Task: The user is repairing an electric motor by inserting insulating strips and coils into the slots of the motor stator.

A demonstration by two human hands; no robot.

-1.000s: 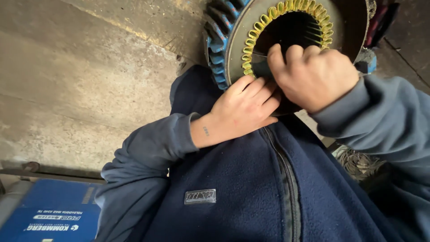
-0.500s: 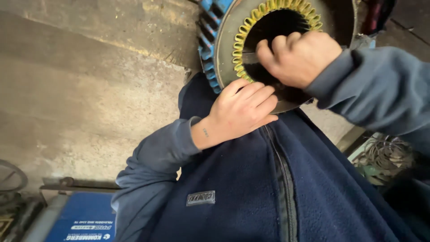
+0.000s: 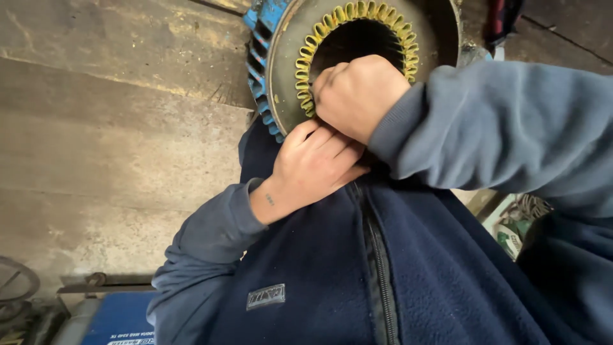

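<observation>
Stator: a round motor stator (image 3: 287, 76) with blue finned housing lies at 12 o'clock in the head view, its open bore facing the camera, so its long axis runs roughly along the line of sight.
Slot liners: a ring of yellow slot liners (image 3: 305, 76) lines the bore; the arc from about 5 to 7 o'clock is hidden behind the hands.
Right hand: the right hand (image 3: 357, 96) is clenched at the lower rim of the bore, knuckles toward the camera; what it grips, if anything, cannot be told.
Left hand: the left hand (image 3: 316, 163) lies just below, at 6 o'clock of the stator, fingers curled and touching the right hand and the rim; its grasp cannot be told.
Nearer hand: the right, which overlaps the bore itself.
Surround: dark blue fleece jacket (image 3: 319, 275) below; a grey concrete wall (image 3: 115, 128) at 9 o'clock.
Change: against half a second earlier, the right fist sits lower over the bore and the stator looms closer.
</observation>
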